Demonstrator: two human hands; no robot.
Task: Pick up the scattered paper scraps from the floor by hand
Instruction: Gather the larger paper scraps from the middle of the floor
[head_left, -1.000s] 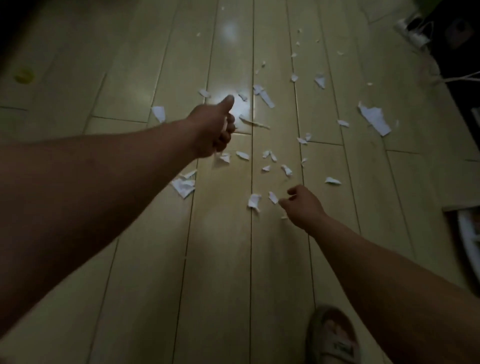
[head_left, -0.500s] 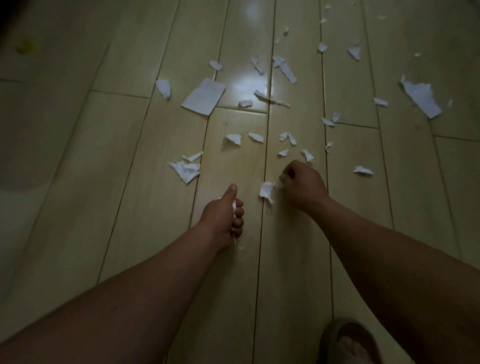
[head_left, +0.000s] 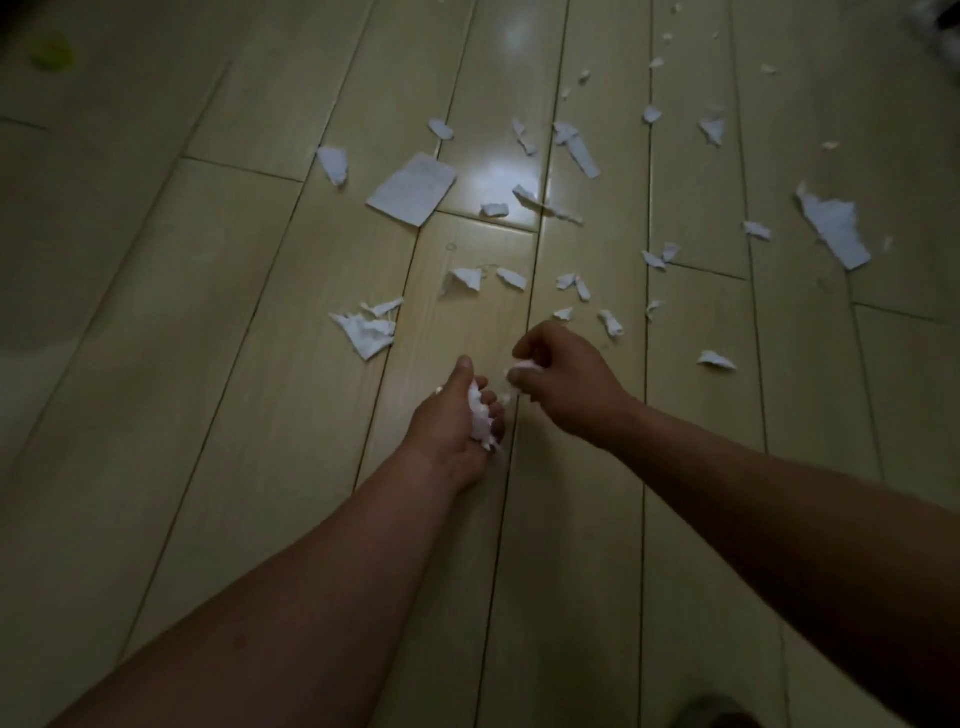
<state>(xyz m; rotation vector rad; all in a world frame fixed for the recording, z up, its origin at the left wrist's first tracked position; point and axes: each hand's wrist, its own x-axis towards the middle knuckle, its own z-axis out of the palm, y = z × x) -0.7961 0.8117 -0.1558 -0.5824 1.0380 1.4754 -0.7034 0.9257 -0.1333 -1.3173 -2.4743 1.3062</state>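
Note:
White paper scraps lie scattered over the pale wooden floor (head_left: 208, 364). My left hand (head_left: 449, 421) is closed around a bunch of collected scraps (head_left: 480, 421), thumb up. Just to its right, my right hand (head_left: 563, 382) pinches a small white scrap (head_left: 524, 366) between its fingertips, close to the left hand. On the floor beyond lie a torn clump (head_left: 366, 332), a rectangular sheet (head_left: 413, 188), several small bits (head_left: 511, 278) and a large torn piece (head_left: 834, 228) at the right.
More small scraps trail off toward the top right (head_left: 711, 127). A yellow-green object (head_left: 49, 52) lies at the top left. A slipper toe (head_left: 714, 712) shows at the bottom edge. A bright light reflection sits on the floor near the sheet.
My right hand has lifted the scrap off the floor and brought it toward my left hand. The left hand came back from its far reach and now sits close in front.

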